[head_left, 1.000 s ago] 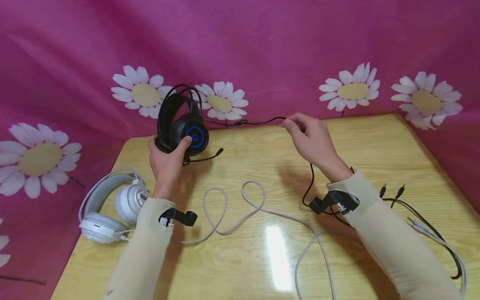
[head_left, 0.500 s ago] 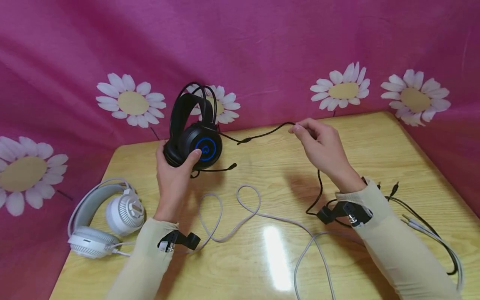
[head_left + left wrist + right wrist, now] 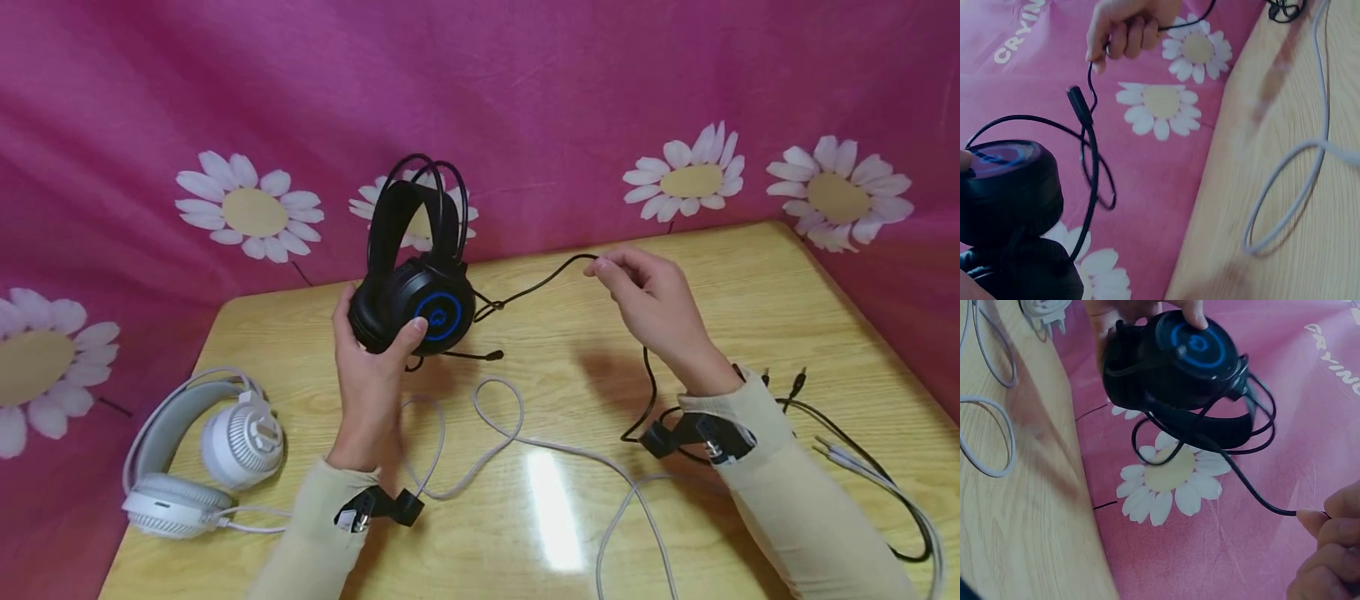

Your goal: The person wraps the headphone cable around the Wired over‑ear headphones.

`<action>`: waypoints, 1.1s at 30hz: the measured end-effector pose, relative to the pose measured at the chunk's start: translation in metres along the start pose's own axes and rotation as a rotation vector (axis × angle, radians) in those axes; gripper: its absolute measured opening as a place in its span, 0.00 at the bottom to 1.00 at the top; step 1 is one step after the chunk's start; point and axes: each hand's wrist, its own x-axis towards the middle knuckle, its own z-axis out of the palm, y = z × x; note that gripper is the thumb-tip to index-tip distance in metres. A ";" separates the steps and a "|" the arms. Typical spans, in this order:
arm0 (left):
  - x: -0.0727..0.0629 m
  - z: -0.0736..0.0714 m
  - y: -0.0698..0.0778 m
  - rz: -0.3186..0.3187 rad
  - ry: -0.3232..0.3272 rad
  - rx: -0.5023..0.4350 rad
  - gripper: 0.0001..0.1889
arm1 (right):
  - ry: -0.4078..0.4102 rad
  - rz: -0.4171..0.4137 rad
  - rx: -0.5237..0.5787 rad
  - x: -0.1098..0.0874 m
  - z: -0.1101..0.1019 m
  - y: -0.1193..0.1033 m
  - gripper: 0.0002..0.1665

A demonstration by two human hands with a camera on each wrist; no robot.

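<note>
My left hand [image 3: 367,383] grips a black headset [image 3: 408,300] by its ear cups, thumb on the blue-ringed outer face, and holds it up over the far side of the table. Its microphone boom [image 3: 472,356] sticks out below the cup. From the headset a black cable [image 3: 551,275] runs to my right hand [image 3: 652,304], which pinches it between thumb and fingers. In the right wrist view the cable [image 3: 1260,497] makes a loop beside the headset. Past the right hand, the cable hangs down to the table.
White headphones [image 3: 247,442] lie at the table's left. Their pale cable [image 3: 495,442] winds across the wooden table [image 3: 465,550]. At the right, black plugs [image 3: 798,382] and pale plugs [image 3: 832,446] lie with their cables. A pink flowered cloth [image 3: 525,100] hangs behind.
My left hand has brought the headset to the right and slightly nearer. The right hand has shifted slightly right and down, still pinching the cable, which now sags more between the hands.
</note>
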 end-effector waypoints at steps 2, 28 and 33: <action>-0.002 0.004 0.000 0.000 -0.027 -0.072 0.48 | -0.005 0.014 0.007 0.000 0.001 0.003 0.16; -0.041 0.061 -0.007 0.084 -0.248 -0.241 0.59 | -0.462 -0.220 -0.041 -0.024 0.031 -0.002 0.54; -0.050 0.072 -0.011 0.126 -0.266 -0.262 0.61 | -0.353 -0.156 0.074 -0.028 0.043 0.001 0.56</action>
